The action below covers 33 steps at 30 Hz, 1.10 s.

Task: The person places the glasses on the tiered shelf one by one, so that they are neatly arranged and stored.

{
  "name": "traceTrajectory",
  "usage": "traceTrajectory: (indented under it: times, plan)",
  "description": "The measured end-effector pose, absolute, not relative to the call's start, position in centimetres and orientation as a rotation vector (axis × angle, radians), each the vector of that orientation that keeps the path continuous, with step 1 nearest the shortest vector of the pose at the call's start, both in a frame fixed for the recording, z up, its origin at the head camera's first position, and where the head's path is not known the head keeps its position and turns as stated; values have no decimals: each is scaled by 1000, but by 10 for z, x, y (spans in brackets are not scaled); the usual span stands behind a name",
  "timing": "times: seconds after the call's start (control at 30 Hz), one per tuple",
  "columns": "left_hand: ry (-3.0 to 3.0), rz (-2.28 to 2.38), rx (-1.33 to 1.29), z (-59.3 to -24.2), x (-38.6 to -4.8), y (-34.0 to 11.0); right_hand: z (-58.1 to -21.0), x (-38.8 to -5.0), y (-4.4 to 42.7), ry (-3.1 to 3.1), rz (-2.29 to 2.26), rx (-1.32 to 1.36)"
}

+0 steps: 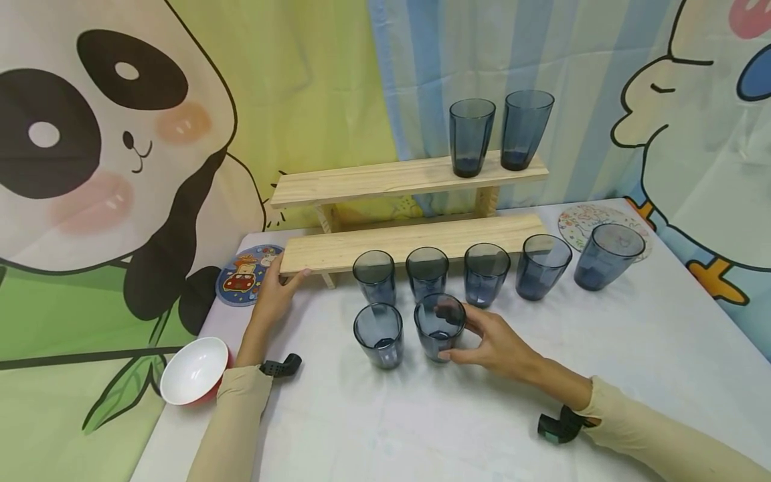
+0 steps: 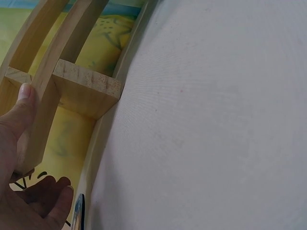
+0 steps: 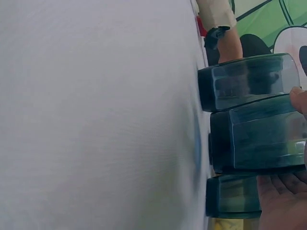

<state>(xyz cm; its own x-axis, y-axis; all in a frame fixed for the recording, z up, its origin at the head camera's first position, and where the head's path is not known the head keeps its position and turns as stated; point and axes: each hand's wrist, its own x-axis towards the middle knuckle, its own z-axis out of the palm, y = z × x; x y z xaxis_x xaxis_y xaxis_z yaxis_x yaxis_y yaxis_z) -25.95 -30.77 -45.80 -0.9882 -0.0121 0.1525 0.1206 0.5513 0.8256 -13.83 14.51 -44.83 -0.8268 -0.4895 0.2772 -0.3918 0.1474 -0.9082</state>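
The right hand [image 1: 496, 343] curls round a glass [image 1: 431, 333], with a second glass [image 1: 375, 338] just beside it on the left hand's side; the left hand [image 1: 276, 294] grips the shelf [image 1: 391, 245] near the counter's [image 1: 337, 428] back left corner

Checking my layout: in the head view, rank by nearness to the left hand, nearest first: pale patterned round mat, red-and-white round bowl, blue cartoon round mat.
1. Blue cartoon round mat: beside the left hand, on its left.
2. Red-and-white round bowl: lower left.
3. Pale patterned round mat: far right.
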Motion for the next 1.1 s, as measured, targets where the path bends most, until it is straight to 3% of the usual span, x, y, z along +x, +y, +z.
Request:
traceTrajectory:
  times: [0.67,1.1]
  plan:
    - [-2641,-1358,-101,-457,-258,-307,-369,-147,156,2466,-1731,-744]
    - [-2661,-1346,-78,-457,-260,-308,-300,-194,144,2507,-1833,-753]
